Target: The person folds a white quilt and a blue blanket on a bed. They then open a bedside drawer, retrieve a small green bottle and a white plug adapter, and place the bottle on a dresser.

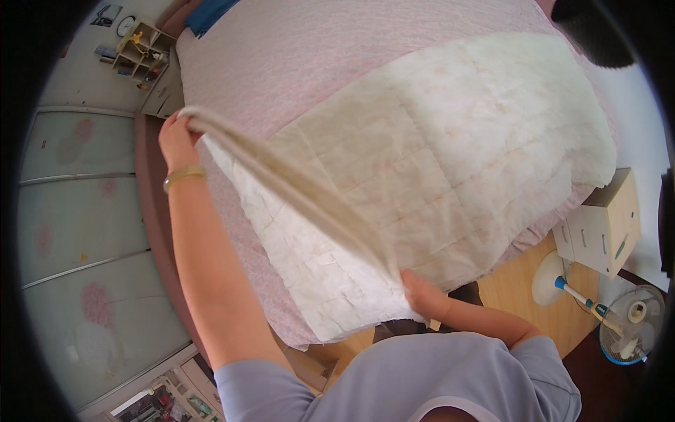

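Note:
A cream quilted pad (416,153) with stitched lines lies over a bed covered by a pink patterned sheet (279,63). At the upper left, my left hand (178,138) grips one end of the pad's raised edge. Lower down, close to my body, my right hand (424,295) is closed on the other end of that edge, slightly blurred. Between both hands the lifted edge stretches as a taut diagonal fold. Beneath it shows a whiter part of the pad, lying on the near left corner of the bed. My fingertips are partly hidden by the fabric.
A wardrobe with frosted panels (79,221) stands along the left. On the right are a white drawer cabinet (596,232) and a standing fan (633,322) on the wooden floor (519,290). A small shelf (142,50) and a blue cloth (208,16) are at the far left.

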Demonstrator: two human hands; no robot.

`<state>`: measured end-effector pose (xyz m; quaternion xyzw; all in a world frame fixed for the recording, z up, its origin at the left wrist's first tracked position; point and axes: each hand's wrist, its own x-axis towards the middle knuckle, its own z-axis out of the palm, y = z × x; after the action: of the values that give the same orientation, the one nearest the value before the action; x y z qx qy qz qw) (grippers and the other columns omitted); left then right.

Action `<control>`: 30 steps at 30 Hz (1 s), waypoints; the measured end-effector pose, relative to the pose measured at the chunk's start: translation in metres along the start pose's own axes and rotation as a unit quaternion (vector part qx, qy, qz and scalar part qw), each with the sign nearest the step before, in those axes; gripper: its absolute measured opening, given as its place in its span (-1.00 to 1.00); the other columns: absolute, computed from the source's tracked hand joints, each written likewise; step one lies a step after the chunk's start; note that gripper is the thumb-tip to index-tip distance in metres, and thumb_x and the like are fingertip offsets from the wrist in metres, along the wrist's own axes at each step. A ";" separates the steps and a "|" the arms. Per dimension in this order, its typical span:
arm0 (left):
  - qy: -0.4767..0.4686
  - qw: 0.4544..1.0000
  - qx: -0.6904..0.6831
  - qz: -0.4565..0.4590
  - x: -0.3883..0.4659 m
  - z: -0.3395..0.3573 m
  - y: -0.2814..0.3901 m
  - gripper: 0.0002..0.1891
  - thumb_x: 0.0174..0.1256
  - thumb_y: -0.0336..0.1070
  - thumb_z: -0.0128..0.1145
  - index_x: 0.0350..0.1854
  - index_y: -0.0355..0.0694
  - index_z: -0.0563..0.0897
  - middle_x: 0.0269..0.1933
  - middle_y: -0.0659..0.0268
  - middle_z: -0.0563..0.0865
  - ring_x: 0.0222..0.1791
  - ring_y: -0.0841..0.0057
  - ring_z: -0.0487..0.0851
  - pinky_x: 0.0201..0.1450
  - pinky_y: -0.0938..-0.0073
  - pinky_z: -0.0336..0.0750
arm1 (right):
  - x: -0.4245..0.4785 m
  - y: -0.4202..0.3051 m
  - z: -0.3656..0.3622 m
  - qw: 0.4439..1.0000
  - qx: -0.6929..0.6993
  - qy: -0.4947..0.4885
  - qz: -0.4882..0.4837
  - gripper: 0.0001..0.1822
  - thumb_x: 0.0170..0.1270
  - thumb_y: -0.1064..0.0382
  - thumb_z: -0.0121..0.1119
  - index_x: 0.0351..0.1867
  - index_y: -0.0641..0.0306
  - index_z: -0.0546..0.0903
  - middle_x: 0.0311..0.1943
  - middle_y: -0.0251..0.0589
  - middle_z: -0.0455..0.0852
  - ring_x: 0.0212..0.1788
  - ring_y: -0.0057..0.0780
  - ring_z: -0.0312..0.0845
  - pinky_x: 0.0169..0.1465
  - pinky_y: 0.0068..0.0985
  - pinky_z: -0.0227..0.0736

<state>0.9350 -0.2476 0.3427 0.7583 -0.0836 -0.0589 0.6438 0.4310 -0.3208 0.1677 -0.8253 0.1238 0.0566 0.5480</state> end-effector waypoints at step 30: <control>-0.078 0.911 0.232 -0.332 -0.389 -0.160 -0.286 -0.21 0.20 -0.06 0.18 0.37 -0.33 0.11 0.28 0.02 0.35 0.24 0.26 0.37 0.26 0.37 0.24 | -0.068 0.078 0.019 0.975 -0.077 0.127 0.166 -0.13 0.02 0.02 0.27 0.35 0.18 0.12 0.04 0.08 0.46 -0.10 0.03 0.50 -0.05 -0.20 0.42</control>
<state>0.6003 0.0307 0.0802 0.8635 0.1121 -0.3071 0.3840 0.3451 -0.3226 0.1067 -0.8336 0.3225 0.0508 0.4456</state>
